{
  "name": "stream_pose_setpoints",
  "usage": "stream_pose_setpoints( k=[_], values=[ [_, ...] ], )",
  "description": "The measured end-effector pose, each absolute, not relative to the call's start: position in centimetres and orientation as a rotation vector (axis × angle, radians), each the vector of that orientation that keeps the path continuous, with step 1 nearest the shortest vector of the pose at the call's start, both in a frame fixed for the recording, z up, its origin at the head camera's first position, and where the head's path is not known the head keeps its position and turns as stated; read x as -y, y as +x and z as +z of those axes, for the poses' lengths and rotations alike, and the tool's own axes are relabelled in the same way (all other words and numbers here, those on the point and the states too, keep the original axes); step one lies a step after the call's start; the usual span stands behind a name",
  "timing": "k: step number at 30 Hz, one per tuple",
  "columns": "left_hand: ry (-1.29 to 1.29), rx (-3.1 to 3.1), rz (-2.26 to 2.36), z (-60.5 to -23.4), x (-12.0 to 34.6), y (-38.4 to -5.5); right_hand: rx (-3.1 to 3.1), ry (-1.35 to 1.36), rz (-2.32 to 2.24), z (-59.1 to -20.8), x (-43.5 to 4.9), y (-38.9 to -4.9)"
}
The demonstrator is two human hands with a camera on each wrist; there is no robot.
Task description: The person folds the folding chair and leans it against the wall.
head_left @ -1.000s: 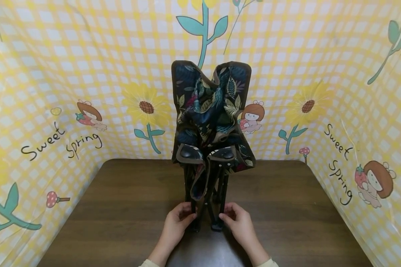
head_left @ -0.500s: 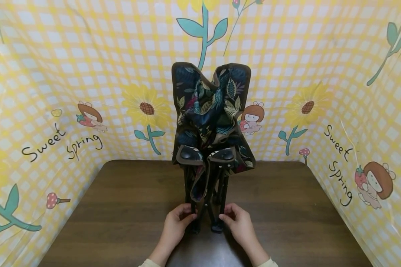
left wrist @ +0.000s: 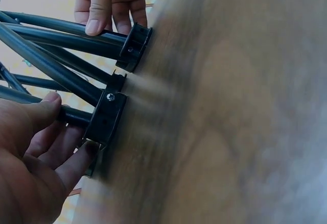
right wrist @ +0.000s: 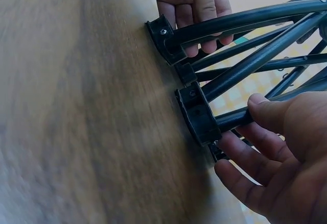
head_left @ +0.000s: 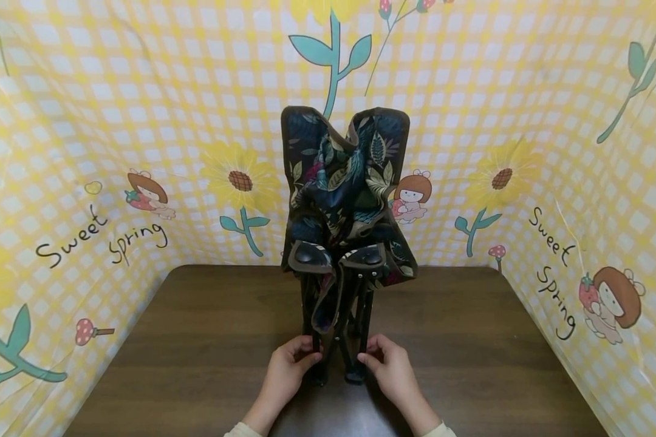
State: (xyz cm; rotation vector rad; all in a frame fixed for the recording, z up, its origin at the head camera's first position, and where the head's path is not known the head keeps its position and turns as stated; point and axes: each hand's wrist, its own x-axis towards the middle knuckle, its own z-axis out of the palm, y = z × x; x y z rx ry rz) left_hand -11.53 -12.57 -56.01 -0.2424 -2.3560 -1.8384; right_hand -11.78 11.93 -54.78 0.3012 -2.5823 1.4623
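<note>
Left hand [head_left: 287, 371] and right hand [head_left: 396, 371] each pinch a black tubular leg [left wrist: 75, 116] on this folded leaf-print fabric chair [head_left: 341, 176], roughly midway between the brown tabletop [head_left: 197, 346] side edges; near edge's cropped, yellow-checked cloth [head_left: 224, 79] behind.

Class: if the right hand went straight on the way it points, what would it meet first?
The right hand would first meet the black leg it pinches; beyond, probably the crossed legs, though depth is unclear.
</note>
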Motion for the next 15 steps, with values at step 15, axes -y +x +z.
stream_pose_setpoints(
  k=[15],
  values=[
    [-0.306,2.456,-1.749,-56.03,13.15,-11.75,2.6,0.339,1.442,-54.79,-12.02,-11.92]
  ],
)
